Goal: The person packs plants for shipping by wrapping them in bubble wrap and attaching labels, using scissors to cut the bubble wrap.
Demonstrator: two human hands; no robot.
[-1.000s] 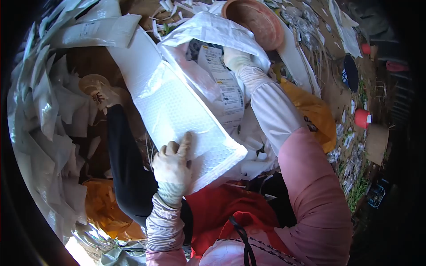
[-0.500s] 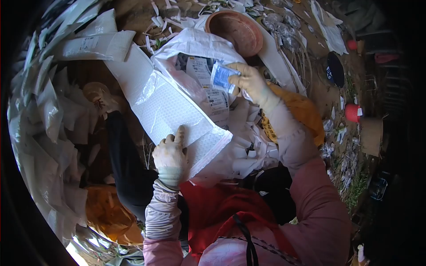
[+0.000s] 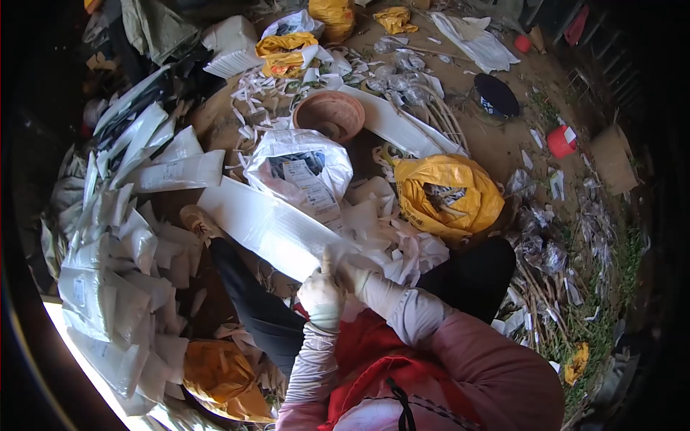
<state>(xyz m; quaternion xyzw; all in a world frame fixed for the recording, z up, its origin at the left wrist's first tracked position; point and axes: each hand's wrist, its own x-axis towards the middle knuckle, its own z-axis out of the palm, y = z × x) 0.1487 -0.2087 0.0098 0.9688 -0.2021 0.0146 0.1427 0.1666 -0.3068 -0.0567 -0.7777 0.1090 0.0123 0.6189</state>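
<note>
Just below the middle of the view, a long white bubble-lined mailer (image 3: 266, 223) is laid aslant, its far end turned towards ten o'clock. At its near end, the outstretched index finger of the pale-gloved left hand (image 3: 321, 293) is set on the surface, the other fingers curled; whether any edge is pinched cannot be told. Close beside it, the gloved right hand (image 3: 356, 271) is blurred, so its grip cannot be told. The step in hand is judged to be steadying or aligning that end; any pull there would call for the sheet to be kept flat. At one o'clock, the upper edge is crowded by an open white woven sack (image 3: 338, 159), with a reddish clay bowl (image 3: 327, 108) beyond. At three o'clock, an open yellow plastic sack (image 3: 485, 201) is seen; towards eight, free movement is hemmed in by a dark-trousered leg (image 3: 255, 309) and piled white padded mailers (image 3: 90, 287).
</note>
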